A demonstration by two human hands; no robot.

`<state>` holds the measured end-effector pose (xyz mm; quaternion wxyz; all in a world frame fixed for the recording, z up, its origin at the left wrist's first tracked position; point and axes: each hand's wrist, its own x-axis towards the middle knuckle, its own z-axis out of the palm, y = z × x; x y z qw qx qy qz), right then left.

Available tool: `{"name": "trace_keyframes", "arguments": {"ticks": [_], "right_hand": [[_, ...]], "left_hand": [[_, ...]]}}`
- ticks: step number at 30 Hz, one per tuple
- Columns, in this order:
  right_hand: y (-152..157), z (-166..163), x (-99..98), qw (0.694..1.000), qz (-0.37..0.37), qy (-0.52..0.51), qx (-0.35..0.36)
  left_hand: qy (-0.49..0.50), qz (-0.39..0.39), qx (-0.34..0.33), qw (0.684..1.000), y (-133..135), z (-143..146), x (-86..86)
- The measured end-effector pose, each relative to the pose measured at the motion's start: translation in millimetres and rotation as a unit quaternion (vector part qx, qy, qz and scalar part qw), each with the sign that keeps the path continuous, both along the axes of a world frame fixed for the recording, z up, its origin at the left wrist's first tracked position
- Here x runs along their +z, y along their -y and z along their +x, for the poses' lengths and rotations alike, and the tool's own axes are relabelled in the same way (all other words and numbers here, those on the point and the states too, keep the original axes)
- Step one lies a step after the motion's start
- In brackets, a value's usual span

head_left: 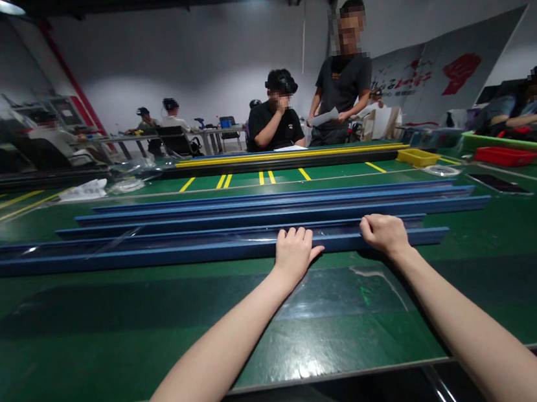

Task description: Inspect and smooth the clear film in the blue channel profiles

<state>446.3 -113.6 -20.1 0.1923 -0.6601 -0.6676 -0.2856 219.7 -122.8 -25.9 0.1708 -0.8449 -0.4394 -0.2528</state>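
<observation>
A long blue channel strip (196,251) lies across the green table in front of me, with clear film along its inside. My left hand (295,250) has its fingers curled over the strip's front wall, and its thumb points out to the right. To the right, my right hand (385,233) is closed like a fist at the same front wall, near the strip's right end. Its fingertips are hidden. Behind this strip lie several similar blue strips (299,209), roughly parallel to it.
Yellow and black strips (292,156) lie at the table's far side. A yellow tray (417,157), a tape roll (441,170), a phone-like dark slab (499,184) and a red tray (505,155) are at the right. Clear film (261,300) covers the near tabletop. People sit and stand beyond.
</observation>
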Motion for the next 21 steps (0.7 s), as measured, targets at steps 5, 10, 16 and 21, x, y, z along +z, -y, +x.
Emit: {"name": "trace_keyframes", "arguments": {"ticks": [5, 10, 16, 21], "right_hand": [[1.3, -1.0, 0.1, 1.000, -0.003, -0.008, 0.000], [2.4, -2.0, 0.3, 1.000, -0.006, -0.017, -0.006], [2.7, -3.2, 1.2, 1.000, -0.010, -0.025, -0.006], [4.2, -4.5, 3.7, 0.999, 0.005, -0.031, -0.009]], "left_hand": [[-0.001, -0.008, -0.002, 1.000, -1.8, 1.0, -1.8], [-0.013, -0.013, -0.004, 1.000, -3.6, 0.9, -1.2], [-0.025, -0.016, -0.010, 1.000, -4.5, 0.8, -0.1], [-0.024, -0.015, -0.006, 1.000, -3.3, 0.4, 0.2]]}}
